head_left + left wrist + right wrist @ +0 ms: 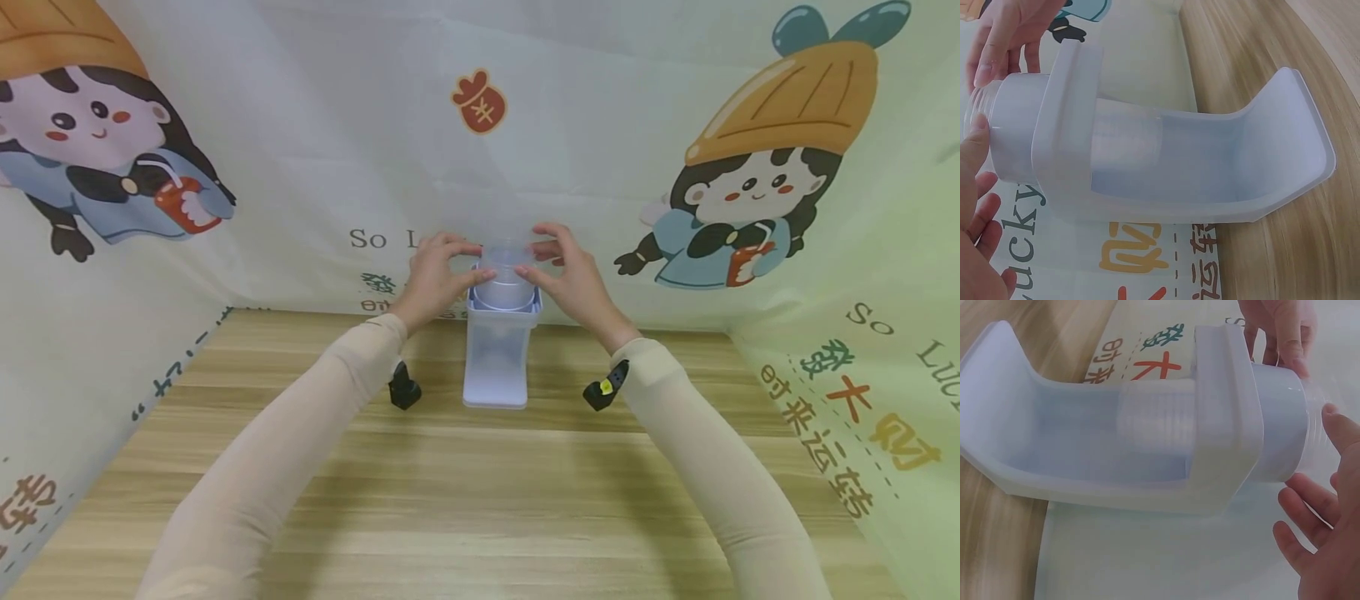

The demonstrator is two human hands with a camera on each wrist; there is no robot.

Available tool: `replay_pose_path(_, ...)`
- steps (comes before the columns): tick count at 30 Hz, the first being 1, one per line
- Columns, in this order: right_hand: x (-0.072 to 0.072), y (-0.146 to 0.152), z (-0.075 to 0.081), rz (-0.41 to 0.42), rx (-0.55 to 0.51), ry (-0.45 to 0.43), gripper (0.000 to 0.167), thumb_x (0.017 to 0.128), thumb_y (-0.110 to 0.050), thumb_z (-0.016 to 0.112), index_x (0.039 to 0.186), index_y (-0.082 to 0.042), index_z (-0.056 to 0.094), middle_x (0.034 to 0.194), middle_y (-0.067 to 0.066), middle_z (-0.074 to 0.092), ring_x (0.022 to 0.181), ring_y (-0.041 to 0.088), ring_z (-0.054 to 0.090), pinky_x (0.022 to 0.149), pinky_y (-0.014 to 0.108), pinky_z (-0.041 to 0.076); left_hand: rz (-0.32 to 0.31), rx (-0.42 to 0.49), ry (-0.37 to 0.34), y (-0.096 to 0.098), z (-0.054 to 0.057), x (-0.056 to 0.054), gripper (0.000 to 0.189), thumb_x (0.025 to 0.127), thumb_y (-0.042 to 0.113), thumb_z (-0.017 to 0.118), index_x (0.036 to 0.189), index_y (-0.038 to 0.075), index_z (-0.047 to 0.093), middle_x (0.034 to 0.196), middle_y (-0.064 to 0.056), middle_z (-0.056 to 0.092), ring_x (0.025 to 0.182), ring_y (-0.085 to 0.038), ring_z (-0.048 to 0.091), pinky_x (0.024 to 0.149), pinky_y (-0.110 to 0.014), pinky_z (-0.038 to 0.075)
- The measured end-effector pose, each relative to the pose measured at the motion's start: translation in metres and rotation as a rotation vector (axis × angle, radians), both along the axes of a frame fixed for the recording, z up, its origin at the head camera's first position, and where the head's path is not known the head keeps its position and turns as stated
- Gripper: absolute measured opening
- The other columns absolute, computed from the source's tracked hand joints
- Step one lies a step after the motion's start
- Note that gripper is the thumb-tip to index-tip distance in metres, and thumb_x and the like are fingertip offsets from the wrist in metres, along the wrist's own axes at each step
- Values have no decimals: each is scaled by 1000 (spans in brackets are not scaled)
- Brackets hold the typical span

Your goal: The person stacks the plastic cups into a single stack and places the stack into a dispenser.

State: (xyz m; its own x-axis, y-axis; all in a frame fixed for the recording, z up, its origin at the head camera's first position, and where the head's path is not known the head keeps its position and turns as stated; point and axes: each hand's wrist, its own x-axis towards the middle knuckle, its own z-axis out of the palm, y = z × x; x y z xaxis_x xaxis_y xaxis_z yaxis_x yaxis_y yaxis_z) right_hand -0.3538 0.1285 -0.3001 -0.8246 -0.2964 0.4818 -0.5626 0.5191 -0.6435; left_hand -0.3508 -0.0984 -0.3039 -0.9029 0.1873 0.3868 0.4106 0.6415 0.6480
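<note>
A white cup dispenser point(495, 392) stands upright on the table against the back sheet, with a round collar point(1019, 128) at its top. Clear plastic cups point(507, 257), seemingly a stack, rise out of the collar. Their ribbed lower part point(1159, 415) shows inside the dispenser, above its foot. From the left side, my left hand point(438, 271) holds the cups, thumb in front and fingers round the far side. On the opposite side my right hand point(570, 279) holds them likewise, its thumb point(1335, 422) against the clear wall.
The wood-grain table point(480, 500) lies under both forearms. Printed sheets point(322, 167) hang behind and at both sides, close behind the dispenser. A black wrist-camera mount point(405, 387) sits below the left wrist, another point(603, 390) below the right.
</note>
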Motion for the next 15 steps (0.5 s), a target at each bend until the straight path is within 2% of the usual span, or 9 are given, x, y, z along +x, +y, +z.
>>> replay_pose_path(6, 2, 1, 1, -4, 9, -2, 66, 91, -33, 71, 146, -14, 39, 135, 13, 63, 123, 28, 58, 107, 47, 44, -6, -11, -8, 0, 0, 0, 57, 86, 44, 74, 133, 14, 62, 142, -9, 51, 135, -29, 37, 117, -54, 28)
replay_pose_path(10, 8, 3, 5, -25, 40, 61, 69, 93, -35, 69, 150, -15, 35, 146, 9, 53, 132, 26, 49, 111, 45, 41, -34, -35, 2, -2, 4, 6, 66, 87, 45, 72, 142, 15, 52, 148, -8, 48, 141, -29, 36, 119, -52, 29)
replay_pose_path(13, 17, 5, 7, -22, 77, 166, 72, 94, -38, 66, 154, -17, 31, 154, 7, 44, 139, 27, 40, 116, 47, 36, -69, -102, 86, -5, 8, 16, 70, 89, 46, 70, 146, 14, 46, 150, -9, 46, 143, -29, 35, 121, -52, 27)
replay_pose_path(15, 25, 7, 7, 3, 109, 255, 73, 95, -46, 61, 155, -17, 30, 157, 8, 39, 142, 29, 36, 118, 49, 32, -109, -173, 182, -6, 11, 28, 73, 89, 46, 70, 147, 12, 44, 151, -10, 45, 143, -31, 36, 121, -53, 26)
